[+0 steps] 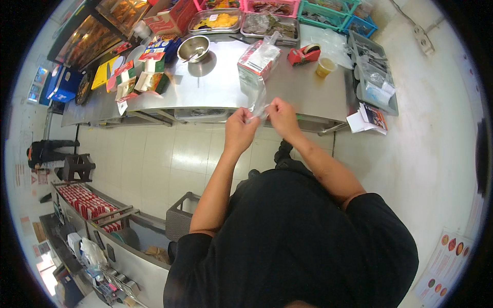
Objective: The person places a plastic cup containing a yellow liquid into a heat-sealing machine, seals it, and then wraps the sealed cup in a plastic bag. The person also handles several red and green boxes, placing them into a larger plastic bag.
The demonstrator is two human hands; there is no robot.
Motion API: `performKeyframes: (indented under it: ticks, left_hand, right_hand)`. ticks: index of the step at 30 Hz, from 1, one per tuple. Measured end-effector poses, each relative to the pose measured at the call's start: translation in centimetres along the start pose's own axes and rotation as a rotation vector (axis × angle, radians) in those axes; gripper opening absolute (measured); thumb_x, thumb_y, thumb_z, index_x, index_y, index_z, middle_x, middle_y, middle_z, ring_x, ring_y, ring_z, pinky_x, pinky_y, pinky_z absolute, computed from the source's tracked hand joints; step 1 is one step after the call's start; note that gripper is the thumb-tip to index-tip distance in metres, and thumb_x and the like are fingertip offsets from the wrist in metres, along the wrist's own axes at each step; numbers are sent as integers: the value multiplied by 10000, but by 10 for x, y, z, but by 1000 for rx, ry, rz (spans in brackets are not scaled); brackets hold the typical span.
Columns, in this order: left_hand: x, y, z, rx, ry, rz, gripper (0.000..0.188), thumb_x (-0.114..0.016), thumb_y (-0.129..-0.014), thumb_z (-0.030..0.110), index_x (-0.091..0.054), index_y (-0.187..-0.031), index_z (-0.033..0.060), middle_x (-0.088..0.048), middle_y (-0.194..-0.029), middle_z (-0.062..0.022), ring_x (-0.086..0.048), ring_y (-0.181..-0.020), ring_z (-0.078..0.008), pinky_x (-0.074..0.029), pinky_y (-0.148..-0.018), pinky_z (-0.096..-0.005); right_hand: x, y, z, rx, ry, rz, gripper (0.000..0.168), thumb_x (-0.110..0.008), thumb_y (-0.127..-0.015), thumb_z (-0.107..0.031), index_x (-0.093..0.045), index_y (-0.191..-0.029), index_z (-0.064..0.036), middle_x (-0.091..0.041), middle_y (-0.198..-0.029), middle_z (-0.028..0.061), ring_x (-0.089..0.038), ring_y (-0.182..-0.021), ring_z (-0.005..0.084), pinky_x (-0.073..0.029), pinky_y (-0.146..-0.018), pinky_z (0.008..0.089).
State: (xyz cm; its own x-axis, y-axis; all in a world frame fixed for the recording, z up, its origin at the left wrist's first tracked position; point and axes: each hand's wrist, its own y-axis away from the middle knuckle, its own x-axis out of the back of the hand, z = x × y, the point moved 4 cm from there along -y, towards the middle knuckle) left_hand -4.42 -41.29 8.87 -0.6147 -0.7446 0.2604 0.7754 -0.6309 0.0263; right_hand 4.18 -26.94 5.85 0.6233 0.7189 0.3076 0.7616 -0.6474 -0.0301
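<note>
Both hands meet over the near edge of a stainless steel table (219,90). My left hand (242,129) pinches one side of a clear plastic bag (257,98). On its other side, the fingers of my right hand (284,117) grip the same film. The bag stretches from my fingers back to a red and white printed box (259,59), which stands on the table. Film covers part of that box; whether it is fully inside the bag I cannot tell. Behind my right hand are a red tape dispenser (303,56) and a small cup of yellowish liquid (326,67).
A metal bowl (193,49) with a utensil stands left of the box, beside open food cartons (151,81). Lidded trays (215,21) line the back. At right is a grey bin (375,73) of packets. A stool (78,168) and a person (52,152) are far left.
</note>
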Motion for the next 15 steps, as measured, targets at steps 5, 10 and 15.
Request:
performKeyframes:
  ticks: [5, 10, 15]
  left_hand:
    - [-18, -3, 22, -231, 53, 209, 190, -673, -799, 89, -490, -801, 39, -438, -620, 1, -403, -573, -102, -367, -528, -281]
    - [-18, -1, -6, -101, 63, 59, 196, -682, -816, 109, -515, -768, 21, -492, -633, -13, -423, -585, -106, -363, -527, -296]
    - [-16, -4, -12, 72, -134, -10, 229, -714, -853, 144, -536, -778, 20, -538, -672, 0, -447, -587, -99, -350, -522, -285]
  right_hand:
    - [-32, 15, 34, 221, 141, -110, 159, -635, -859, -51, -515, -947, 6, -626, -789, 127, -613, -699, 150, -489, -598, 362]
    - [3, 0, 20, -279, -412, -63, 109, -606, -884, -47, -525, -957, -56, -563, -774, 38, -563, -720, 124, -463, -626, 293]
    - [11, -8, 1, -276, -977, 84, 76, -561, -962, -92, -502, -1007, -77, -576, -850, 44, -540, -666, 123, -444, -554, 273]
